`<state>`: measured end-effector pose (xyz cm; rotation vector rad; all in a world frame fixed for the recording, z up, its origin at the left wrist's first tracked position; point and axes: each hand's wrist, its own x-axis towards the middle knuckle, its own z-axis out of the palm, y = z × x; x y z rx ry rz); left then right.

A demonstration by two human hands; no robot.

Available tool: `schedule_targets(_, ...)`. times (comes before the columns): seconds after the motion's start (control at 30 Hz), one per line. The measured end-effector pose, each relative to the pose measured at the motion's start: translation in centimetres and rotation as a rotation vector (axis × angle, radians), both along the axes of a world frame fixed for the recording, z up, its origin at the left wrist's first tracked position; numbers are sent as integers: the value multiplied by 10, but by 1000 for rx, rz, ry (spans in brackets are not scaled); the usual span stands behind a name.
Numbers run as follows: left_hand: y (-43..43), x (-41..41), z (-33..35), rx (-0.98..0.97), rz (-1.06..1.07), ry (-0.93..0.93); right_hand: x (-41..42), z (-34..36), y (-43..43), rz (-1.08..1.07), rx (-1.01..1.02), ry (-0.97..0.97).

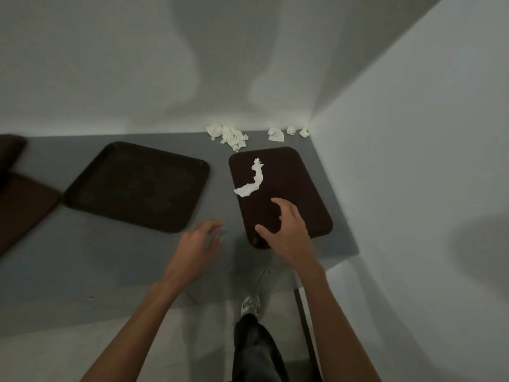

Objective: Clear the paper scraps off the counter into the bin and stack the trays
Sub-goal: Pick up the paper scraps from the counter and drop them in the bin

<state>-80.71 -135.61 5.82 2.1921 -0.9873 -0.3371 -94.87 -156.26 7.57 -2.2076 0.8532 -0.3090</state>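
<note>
Head view. Forearms enter from the bottom edge, and a shoe [250, 304] stands on the floor beneath them.

Right hand [286, 230] hangs over the near end of the brown tray [303, 188], fingers spread and loosely bent, holding nothing. Whether it touches the tray cannot be told. Left hand [197, 241], blurred, is just left of that tray above the grey counter [110, 266], fingers relaxed, also holding nothing.

1 twisted paper strip [254, 180] lies on the brown tray beyond the right hand. Judgement: the hand is placed to take that strip first.

Crumpled scraps [231, 136] lie behind the tray along the back wall. 1 black tray [137, 186] sits to its left, apart from it. 2 more dark trays [24, 205] lie further left, cut by the frame.

The brown tray's near end is close to the counter's front edge. The side wall crowds its right. Open counter lies to its left. No bin is in view.
</note>
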Motion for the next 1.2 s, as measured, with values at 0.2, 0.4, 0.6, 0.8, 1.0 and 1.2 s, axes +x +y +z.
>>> schedule_targets(0.2, -111, 68, -25, 209, -27, 56, 110, -31, -98, 140, -59, 311)
schedule_targets(0.4, -199, 112, -45, 320, 48, 196, 189, -65, -161, 256, 15, 415)
schedule_targets(0.6, -225, 145, -77, 322, 27, 103, 204, -86, -171, 326, -17, 330)
schedule_targets(0.8, -247, 158, -75, 89, 183, 380, 203, -80, -177, 195, 221, 132)
schedule_targets(1.0, -276, 170, -47, -207, 317, 647, 231, -45, -203, 94, 240, -21)
schedule_targets(1.2, -275, 194, -22, -230, 405, 590, 283, -42, -278, 219, 88, 100)
